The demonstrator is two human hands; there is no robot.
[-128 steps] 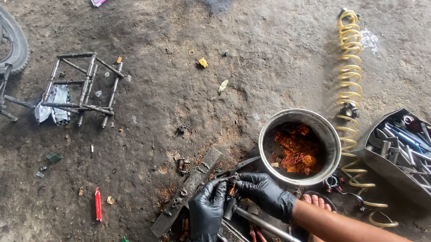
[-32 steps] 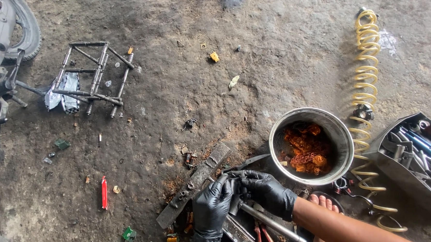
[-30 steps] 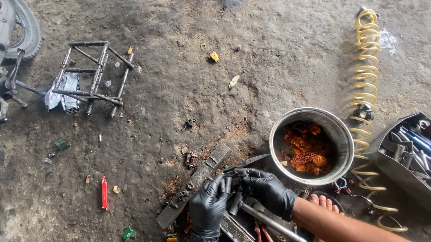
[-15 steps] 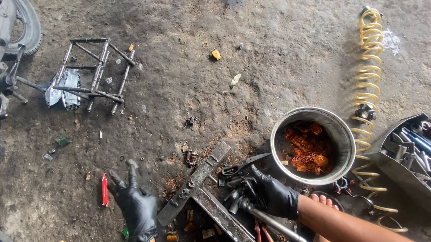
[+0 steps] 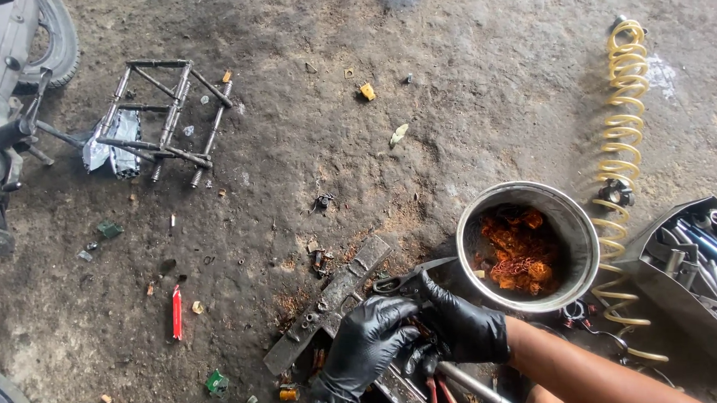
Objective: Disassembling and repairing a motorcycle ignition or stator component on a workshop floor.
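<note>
While both gloved hands crowd greasy metal part (image 5: pixel 399 381) on ground beside steel bowl (image 5: pixel 575 235): left hand (image 5: pixel 364 351) pressing down, right hand (image 5: pixel 462 327) closed round scissor-like tool (image 5: pixel 407 283). Best keep part pinned flat, fingers off blades.

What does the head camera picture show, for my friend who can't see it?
Two hands in black gloves, the left hand and the right hand, meet over greasy metal parts on a dirty concrete floor. Beside them stands a round metal pot of rusty orange bits, with a yellow coiled hose behind it.
</note>
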